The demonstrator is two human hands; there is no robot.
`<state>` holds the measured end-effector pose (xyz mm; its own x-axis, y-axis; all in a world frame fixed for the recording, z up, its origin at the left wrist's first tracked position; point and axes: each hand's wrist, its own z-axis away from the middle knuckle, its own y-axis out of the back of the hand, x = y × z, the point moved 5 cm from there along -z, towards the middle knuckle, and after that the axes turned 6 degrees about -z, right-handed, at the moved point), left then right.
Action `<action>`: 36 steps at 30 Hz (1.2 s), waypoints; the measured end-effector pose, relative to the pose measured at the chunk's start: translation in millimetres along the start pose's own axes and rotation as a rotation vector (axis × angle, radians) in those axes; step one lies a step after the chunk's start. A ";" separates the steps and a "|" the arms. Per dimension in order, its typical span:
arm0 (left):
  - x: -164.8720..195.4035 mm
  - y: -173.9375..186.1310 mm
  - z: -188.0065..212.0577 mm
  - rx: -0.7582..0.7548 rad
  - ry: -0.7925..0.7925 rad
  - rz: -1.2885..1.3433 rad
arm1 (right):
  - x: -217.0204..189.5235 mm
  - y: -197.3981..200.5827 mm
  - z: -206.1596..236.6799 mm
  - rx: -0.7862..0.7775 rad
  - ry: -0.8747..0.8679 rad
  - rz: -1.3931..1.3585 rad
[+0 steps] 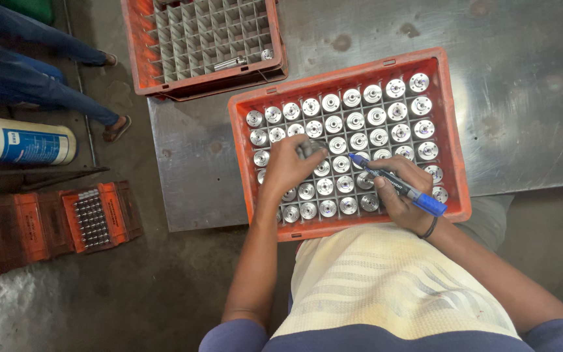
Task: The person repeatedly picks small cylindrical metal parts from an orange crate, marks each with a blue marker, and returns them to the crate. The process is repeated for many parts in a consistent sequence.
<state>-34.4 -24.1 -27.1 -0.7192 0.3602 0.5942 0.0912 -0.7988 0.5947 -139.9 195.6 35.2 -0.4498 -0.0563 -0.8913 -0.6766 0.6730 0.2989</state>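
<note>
blue marker (399, 184), metal part (307, 148), both held

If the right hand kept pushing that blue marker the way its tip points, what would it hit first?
Probably the left hand. The right hand aims the blue marker up-left across the orange crate of round metal parts; its tip sits just above one, so depth is uncertain.
</note>
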 end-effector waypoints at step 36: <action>-7.2 -69.3 -27.4 0.109 -0.045 1.248 | -23.9 -32.4 -16.6 -0.286 0.281 0.163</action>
<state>-54.5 15.5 -87.4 -0.0771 -0.5947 0.8002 0.7500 -0.5634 -0.3464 -116.8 162.9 52.5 -0.6783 -0.1915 -0.7094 -0.7004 0.4603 0.5455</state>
